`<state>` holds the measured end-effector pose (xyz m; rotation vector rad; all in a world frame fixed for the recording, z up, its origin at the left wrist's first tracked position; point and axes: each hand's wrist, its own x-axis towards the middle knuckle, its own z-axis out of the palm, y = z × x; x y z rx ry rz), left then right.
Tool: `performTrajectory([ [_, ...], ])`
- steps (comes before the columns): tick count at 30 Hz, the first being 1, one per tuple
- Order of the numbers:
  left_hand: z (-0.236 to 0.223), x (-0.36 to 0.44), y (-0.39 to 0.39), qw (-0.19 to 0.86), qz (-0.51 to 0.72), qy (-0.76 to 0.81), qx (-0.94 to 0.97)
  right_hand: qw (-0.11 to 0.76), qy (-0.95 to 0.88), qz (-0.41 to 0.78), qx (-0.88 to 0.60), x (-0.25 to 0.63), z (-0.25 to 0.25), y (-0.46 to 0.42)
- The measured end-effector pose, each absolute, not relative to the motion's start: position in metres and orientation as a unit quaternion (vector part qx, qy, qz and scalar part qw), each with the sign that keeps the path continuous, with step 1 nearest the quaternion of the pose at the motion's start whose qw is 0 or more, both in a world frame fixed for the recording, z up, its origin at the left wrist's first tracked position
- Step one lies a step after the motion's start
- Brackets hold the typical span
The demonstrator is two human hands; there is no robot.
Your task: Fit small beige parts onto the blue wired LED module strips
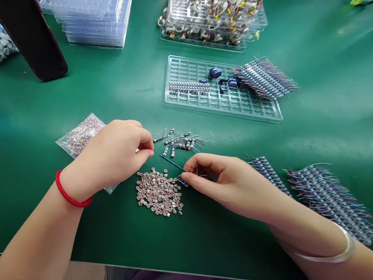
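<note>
My left hand (114, 152) hovers above the green mat with thumb and forefinger pinched together; what they pinch is too small to name. My right hand (224, 178) pinches a small wired component (181, 178) whose thin blue lead slants up toward the left fingertips. A pile of tiny pinkish round caps (159, 192) lies just under both hands. Beyond the fingertips lies a loose cluster of small wired parts (182, 142). Partly under my left hand is a clear bag of the same caps (80, 136).
Rows of blue striped wired components (331, 200) lie right of my right forearm. A clear tray (219, 104) holding more components sits further back. Stacked clear trays (98, 19), a filled tray stack (215, 6) and a dark object (33, 40) stand at the far edge.
</note>
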<state>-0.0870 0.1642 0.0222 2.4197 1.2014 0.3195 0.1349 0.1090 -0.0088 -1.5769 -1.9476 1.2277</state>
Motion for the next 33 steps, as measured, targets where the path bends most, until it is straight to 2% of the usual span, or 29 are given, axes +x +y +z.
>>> performTrajectory([
  [9, 0.0240, -0.0874, 0.1654, 0.202, 0.114, 0.433, 0.871, 0.175, -0.741, 0.411, -0.502, 0.1423, -0.0105, 0.1137],
  [33, 0.0249, -0.0880, 0.1665, 0.202, 0.110, 0.437, 0.869, 0.172, -0.746, 0.413, -0.493, 0.1429, -0.0104, 0.1160],
])
